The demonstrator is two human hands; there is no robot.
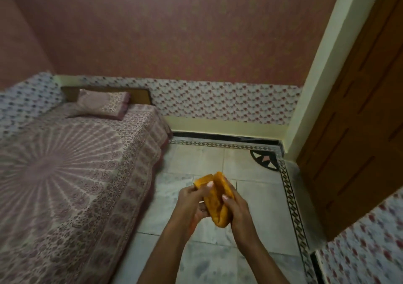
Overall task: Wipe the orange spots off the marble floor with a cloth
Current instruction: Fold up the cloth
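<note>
An orange cloth (218,198), folded into a thick bundle, is held up in front of me above the marble floor (257,198). My left hand (193,203) grips its left side, with the thumb pressed over the upper fold. My right hand (236,207) grips the right side, its thumb on the cloth's face. The pale grey-veined floor tiles below show no orange spots that I can make out; the picture is slightly blurred.
A bed (72,174) with a patterned purple spread and a pillow (102,105) fills the left. A brown wooden door (357,120) stands at the right beside a cream pillar (314,87). A black-and-white inlaid border (292,198) runs along the floor's edge.
</note>
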